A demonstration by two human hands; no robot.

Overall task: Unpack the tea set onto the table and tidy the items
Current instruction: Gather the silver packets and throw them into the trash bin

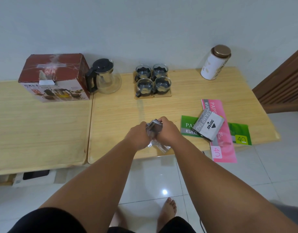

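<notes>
Both my hands are closed together on a crumpled clear plastic wrapping [159, 146] above the near edge of the wooden table [121, 115]: my left hand [138, 135] on its left, my right hand [167, 130] on its right. At the back, a glass teapot [105, 76] with a black lid and handle stands beside the red tea set box [55, 78]. Several glass cups [152, 79] in black holders sit on wooden coasters in a square block, right of the teapot.
A white canister [215, 63] with a bronze lid stands at the back right. A grey stamp pad box [208, 125] lies on pink and green paper packs [219, 132] at the right edge, overhanging it. A second table [35, 132] adjoins on the left. White tiled floor below.
</notes>
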